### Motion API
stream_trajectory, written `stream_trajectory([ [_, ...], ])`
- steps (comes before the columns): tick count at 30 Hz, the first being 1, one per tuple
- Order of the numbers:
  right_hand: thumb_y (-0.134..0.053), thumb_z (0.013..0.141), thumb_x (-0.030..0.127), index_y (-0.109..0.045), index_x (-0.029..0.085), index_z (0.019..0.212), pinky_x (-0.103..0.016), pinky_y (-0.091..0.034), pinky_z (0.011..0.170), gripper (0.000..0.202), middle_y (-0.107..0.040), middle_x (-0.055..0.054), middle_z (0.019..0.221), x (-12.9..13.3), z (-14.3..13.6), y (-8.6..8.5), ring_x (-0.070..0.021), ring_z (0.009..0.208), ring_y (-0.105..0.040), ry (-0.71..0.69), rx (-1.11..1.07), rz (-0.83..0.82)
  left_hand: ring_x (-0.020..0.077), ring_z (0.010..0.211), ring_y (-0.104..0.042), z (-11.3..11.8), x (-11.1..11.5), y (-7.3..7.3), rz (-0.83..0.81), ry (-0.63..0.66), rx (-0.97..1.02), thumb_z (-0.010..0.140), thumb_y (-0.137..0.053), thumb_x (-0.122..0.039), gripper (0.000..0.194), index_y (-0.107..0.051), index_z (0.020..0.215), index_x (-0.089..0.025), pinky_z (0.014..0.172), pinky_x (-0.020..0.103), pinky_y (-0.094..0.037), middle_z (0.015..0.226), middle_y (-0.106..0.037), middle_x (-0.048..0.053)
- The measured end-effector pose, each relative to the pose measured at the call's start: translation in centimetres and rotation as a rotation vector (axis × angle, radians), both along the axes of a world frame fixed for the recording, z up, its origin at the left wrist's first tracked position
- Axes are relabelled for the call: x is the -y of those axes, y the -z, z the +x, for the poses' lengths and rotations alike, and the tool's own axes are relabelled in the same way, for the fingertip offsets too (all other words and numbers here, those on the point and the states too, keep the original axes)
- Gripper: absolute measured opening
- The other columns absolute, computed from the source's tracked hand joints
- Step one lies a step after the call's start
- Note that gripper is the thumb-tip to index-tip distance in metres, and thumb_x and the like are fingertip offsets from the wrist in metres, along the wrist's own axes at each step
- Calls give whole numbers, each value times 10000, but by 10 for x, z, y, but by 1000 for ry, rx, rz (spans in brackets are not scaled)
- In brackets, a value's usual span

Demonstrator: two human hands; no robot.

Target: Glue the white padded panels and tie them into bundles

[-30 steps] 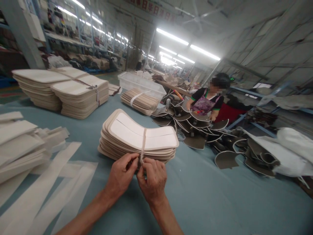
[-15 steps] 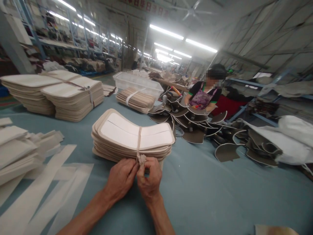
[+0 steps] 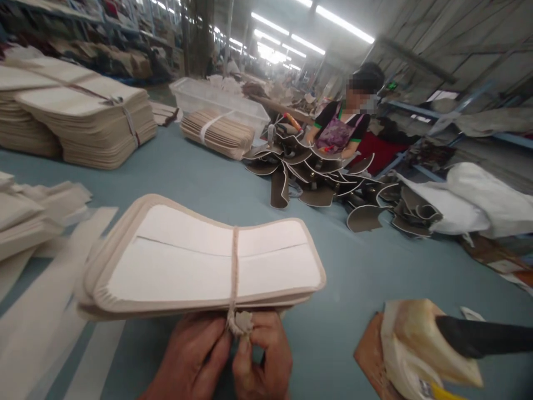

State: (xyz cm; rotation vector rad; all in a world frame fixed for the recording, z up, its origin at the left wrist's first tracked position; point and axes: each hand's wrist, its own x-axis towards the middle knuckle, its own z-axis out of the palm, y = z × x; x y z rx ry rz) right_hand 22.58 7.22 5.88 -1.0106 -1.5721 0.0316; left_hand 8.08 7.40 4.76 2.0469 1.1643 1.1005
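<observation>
A bundle of beige panels with white centres [image 3: 179, 272] is in front of me, curved down in the middle. A narrow beige cloth strip [image 3: 235, 261] runs around it and ends in a bunched knot [image 3: 241, 323] at the near edge. My left hand [image 3: 194, 353] is closed at the left of the knot, its fingertips pinching the strip. On the other side, my right hand [image 3: 264, 350] has thumb and fingers curled on the strip's bunched end. The bundle's underside and part of my left fingers are hidden.
Tied panel stacks [image 3: 91, 125] and a smaller banded stack [image 3: 216, 133] stand behind. Dark curved pieces [image 3: 312, 172] are heaped near a co-worker [image 3: 341, 128]. Pale strips [image 3: 37, 316] lie at left. A stained cream object [image 3: 420, 339] with a black handle [image 3: 483, 336] is at right.
The bundle and my hands appear larger and lower in view, with the bundle nearer to me. Both hands stay at the knot. More of the stained object at right shows.
</observation>
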Motion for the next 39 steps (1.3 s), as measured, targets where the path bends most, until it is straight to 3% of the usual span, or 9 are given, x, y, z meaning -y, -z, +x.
stream_trajectory([
  [3, -511, 918, 98, -548, 240, 883, -285, -578, 744, 151, -702, -47, 907, 9, -1, 3, -165, 836, -697, 78, 3, -7, 189, 808, -759, 4, 3, -7, -60, -108, 58, 1003, -502, -331, 260, -753, 960, -282, 740, 236, -599, 919, -811, 35],
  [6, -500, 949, 127, -543, 235, 844, -304, -599, 785, 156, -726, -71, 1008, 7, -8, 5, -180, 934, -718, 3, -142, -77, 182, 775, -773, 3, 3, -12, -119, -196, 115, 995, -520, -418, 288, -761, 944, -270, 707, 209, -601, 902, -820, 24],
  [9, -492, 986, 191, -499, 233, 794, -239, -570, 608, 197, -673, -8, 801, 3, -20, 8, -127, 668, -673, -140, -438, -188, 182, 774, -773, -1, 5, -14, -147, -197, 160, 980, -523, -452, 313, -762, 931, -255, 710, 208, -598, 903, -822, 25],
  [12, -532, 977, 259, -481, 235, 783, -190, -499, 486, 202, -564, 56, 656, 3, -32, 11, -91, 502, -553, -169, -642, -235, 185, 786, -765, -5, 7, -16, -172, -205, 184, 971, -523, -467, 327, -754, 941, -237, 732, 219, -591, 905, -817, 31],
  [16, -624, 891, 209, -561, 218, 805, -184, -509, 513, 107, -579, 51, 655, 6, -38, 12, -103, 547, -583, -47, -590, -314, 185, 796, -729, -6, 8, -21, -210, -212, 236, 982, -486, -492, 370, -728, 938, -216, 748, 234, -580, 884, -785, 35],
  [21, -588, 884, 193, -689, 200, 881, -219, -555, 634, 102, -709, 5, 741, 12, -32, 9, -133, 638, -663, -106, -383, -383, 166, 585, -611, -3, 8, -34, -244, -249, 263, 971, -453, -554, 452, -661, 769, -207, 566, 231, -513, 616, -620, -9],
  [28, -612, 883, 300, -690, 196, 847, -218, -567, 641, 135, -731, -11, 751, 13, -43, 15, -153, 672, -700, -145, -597, -525, 240, 857, -743, -5, 8, -30, -379, -303, 275, 833, -616, -604, 421, -742, 887, -206, 791, 283, -578, 896, -794, 53],
  [35, -617, 916, 430, -647, 196, 878, -261, -591, 669, 239, -736, -38, 787, 15, -58, 22, -182, 716, -723, -213, -756, -613, 224, 796, -741, -6, 7, -39, -421, -256, 270, 843, -605, -589, 414, -743, 902, -204, 747, 277, -578, 867, -803, 45],
  [39, -619, 921, 447, -654, 198, 896, -235, -566, 634, 253, -733, -32, 773, 20, -47, 20, -166, 682, -710, -94, -651, -615, 201, 762, -741, -6, 12, -46, -290, -345, 132, 901, -530, -570, 394, -723, 875, -228, 703, 262, -558, 842, -796, 28],
])
